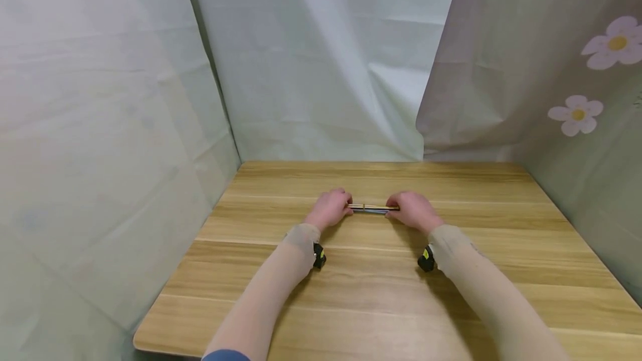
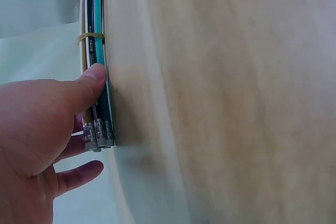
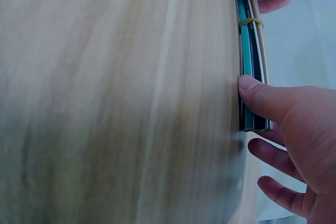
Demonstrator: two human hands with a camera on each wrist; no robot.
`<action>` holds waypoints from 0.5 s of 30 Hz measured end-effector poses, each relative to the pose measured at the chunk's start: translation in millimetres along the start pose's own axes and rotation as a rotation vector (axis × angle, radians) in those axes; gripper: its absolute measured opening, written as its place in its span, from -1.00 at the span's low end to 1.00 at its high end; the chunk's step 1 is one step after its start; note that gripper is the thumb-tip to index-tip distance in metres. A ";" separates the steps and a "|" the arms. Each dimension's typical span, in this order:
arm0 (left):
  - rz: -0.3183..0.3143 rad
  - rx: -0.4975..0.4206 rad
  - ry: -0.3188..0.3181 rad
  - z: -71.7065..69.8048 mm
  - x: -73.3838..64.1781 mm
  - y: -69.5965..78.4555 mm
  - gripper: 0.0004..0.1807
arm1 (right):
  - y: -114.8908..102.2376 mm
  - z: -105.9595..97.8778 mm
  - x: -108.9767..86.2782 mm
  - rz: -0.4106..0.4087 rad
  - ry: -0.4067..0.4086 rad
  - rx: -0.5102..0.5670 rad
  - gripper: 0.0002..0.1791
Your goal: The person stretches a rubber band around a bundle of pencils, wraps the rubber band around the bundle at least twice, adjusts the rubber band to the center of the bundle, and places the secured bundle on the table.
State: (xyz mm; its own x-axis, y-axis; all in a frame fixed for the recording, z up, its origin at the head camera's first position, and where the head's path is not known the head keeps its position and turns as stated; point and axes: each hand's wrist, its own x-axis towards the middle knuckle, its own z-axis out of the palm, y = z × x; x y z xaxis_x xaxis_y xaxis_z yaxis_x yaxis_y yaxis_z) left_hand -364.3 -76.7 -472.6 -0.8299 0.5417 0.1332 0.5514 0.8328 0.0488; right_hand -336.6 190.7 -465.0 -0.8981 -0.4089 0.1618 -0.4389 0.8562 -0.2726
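Observation:
A bundle of several pencils (image 1: 370, 209) lies crosswise between my two hands, at or just above the table top. A tan rubber band (image 2: 90, 37) circles it near the middle. My left hand (image 1: 331, 208) pinches the bundle near the end with metal ferrules (image 2: 100, 128), thumb on the near side. At the other end, my right hand (image 1: 412, 210) pinches it between thumb and fingers, close to the flat pencil ends (image 3: 255, 128). Teal, black and tan pencils show in the wrist views. Fingers behind the bundle are partly hidden.
The wood-grain table (image 1: 366, 305) spreads out around both hands. Pale hanging sheets (image 1: 321, 60) stand behind it and at its sides, with printed flowers (image 1: 575, 115) on the right. A small black device (image 1: 426, 259) is strapped at each wrist.

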 end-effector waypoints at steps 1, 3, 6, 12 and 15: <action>-0.003 0.000 0.001 0.3 0.6 0.4 -0.72 | 0.4 -0.1 0.1 0.003 0.001 0.002 -0.74; -0.011 -0.002 -0.006 1.3 2.6 0.6 -0.70 | 1.8 0.2 0.5 0.011 0.000 0.008 -0.74; -0.021 -0.018 -0.021 3.0 5.2 -0.2 -0.65 | 4.1 1.3 1.0 0.014 -0.003 0.009 -0.72; -0.017 -0.044 -0.030 1.9 2.2 -6.9 -0.47 | 8.5 2.0 0.9 0.002 -0.021 0.016 -0.61; -0.014 -0.042 -0.049 -1.4 -2.3 -13.9 -0.34 | 10.5 -0.1 -1.5 -0.009 -0.036 0.030 -0.48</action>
State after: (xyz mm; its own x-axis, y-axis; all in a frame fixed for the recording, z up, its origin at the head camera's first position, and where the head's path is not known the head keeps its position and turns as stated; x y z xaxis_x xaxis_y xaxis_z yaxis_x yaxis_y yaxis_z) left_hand -369.9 -89.7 -472.1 -0.8400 0.5361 0.0835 0.5422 0.8352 0.0923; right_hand -339.8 200.3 -467.9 -0.8942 -0.4282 0.1303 -0.4472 0.8427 -0.2999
